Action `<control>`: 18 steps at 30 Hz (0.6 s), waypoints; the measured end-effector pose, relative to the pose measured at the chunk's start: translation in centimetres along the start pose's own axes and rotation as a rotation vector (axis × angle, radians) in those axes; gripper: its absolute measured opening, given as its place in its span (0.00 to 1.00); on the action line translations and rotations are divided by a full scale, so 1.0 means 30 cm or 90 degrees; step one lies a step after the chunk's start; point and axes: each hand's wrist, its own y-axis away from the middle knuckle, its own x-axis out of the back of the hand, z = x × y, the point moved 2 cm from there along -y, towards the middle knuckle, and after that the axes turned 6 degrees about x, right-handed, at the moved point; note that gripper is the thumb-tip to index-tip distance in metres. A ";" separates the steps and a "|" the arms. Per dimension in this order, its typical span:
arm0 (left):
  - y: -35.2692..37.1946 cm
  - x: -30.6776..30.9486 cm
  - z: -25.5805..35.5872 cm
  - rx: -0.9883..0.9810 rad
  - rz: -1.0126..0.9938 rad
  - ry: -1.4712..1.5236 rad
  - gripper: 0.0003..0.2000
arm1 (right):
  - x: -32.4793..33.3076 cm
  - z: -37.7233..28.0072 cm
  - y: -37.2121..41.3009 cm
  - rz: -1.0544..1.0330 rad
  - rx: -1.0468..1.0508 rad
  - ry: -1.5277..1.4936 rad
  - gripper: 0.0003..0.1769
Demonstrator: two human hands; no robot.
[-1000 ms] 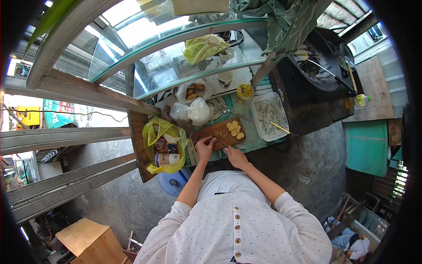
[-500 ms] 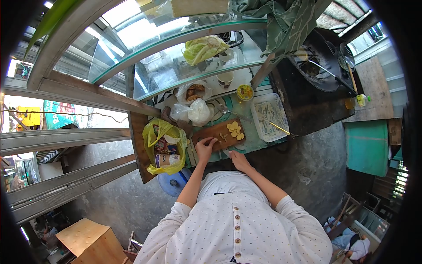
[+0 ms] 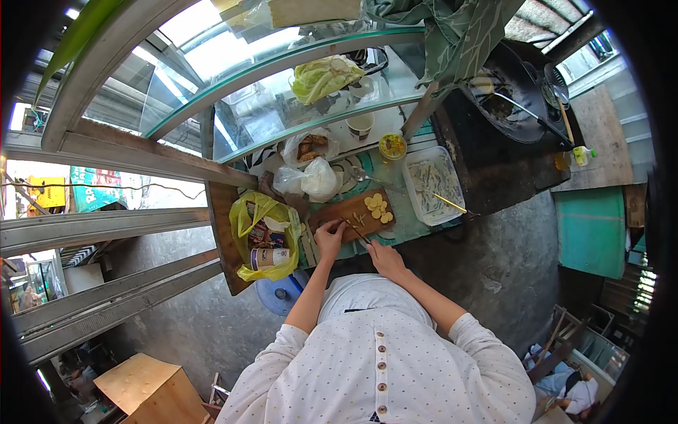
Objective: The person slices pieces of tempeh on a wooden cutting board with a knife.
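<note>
My right hand [image 3: 386, 259] is closed around the handle of a knife [image 3: 361, 235], whose thin blade points up and left over the wooden cutting board [image 3: 332, 213]. My left hand [image 3: 329, 240] rests at the board's lower left, its fingertips pinched by the knife tip; what they hold is too small to make out. Pale yellow round slices [image 3: 378, 206] lie in a group at the board's right end. A few thin cut strips [image 3: 359, 219] lie between them and my left hand.
A yellow plastic bag [image 3: 244, 212] with packets and a cup stands left of the board. Behind are a white plastic bag [image 3: 321, 181] and a jar [image 3: 393, 146]. Right are a plastic tub [image 3: 432, 185] of pale strips with a yellow stick, and a wok [image 3: 512, 106].
The knife blade has come up from the board's near edge to beside my left fingertips and now shows as a dark thin line. My left hand stays about where it was.
</note>
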 end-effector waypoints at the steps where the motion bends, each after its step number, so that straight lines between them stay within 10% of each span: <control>1: 0.003 0.001 0.009 0.006 0.001 -0.004 0.11 | 0.003 -0.005 -0.001 -0.006 -0.006 0.006 0.21; 18: -0.002 -0.006 0.001 -0.021 0.002 -0.037 0.12 | -0.013 0.010 -0.052 -0.034 -0.025 -0.019 0.23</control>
